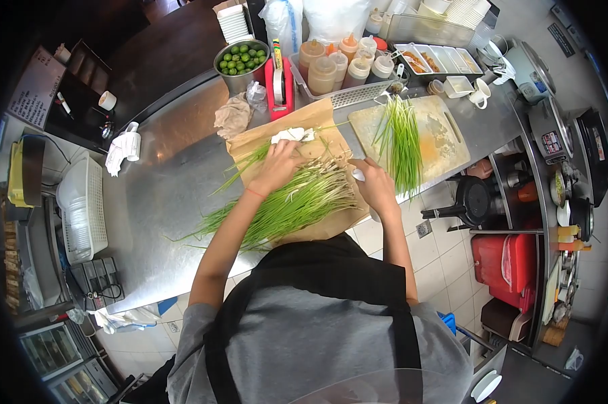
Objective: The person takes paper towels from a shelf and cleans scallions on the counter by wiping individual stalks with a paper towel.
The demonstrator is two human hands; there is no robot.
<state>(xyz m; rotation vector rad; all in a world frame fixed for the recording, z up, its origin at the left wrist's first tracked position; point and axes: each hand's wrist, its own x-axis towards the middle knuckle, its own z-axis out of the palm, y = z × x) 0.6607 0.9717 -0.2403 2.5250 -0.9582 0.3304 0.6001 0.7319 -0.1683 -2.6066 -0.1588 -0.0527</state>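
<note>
A large heap of green onions (287, 205) lies on brown paper (324, 121), root ends toward the upper right and green tips toward the lower left. My left hand (277, 167) rests at the top edge of the heap, fingers apart, just below a crumpled white tissue (292, 135). A smaller strand bundle (250, 160) is left of that hand. My right hand (376, 185) is beside the root ends, its fingers curled round a small white object (358, 175) whose kind is unclear. To its right, another green onion bundle (401, 148) lies across a worn cutting board (445, 138).
Behind the paper stand a red tape dispenser (279, 87), a pot of green limes (242, 60) and a basket of squeeze bottles (344, 67). Crumpled brown paper (234, 114) sits at left. A black pan (469, 202) is on the lower right shelf.
</note>
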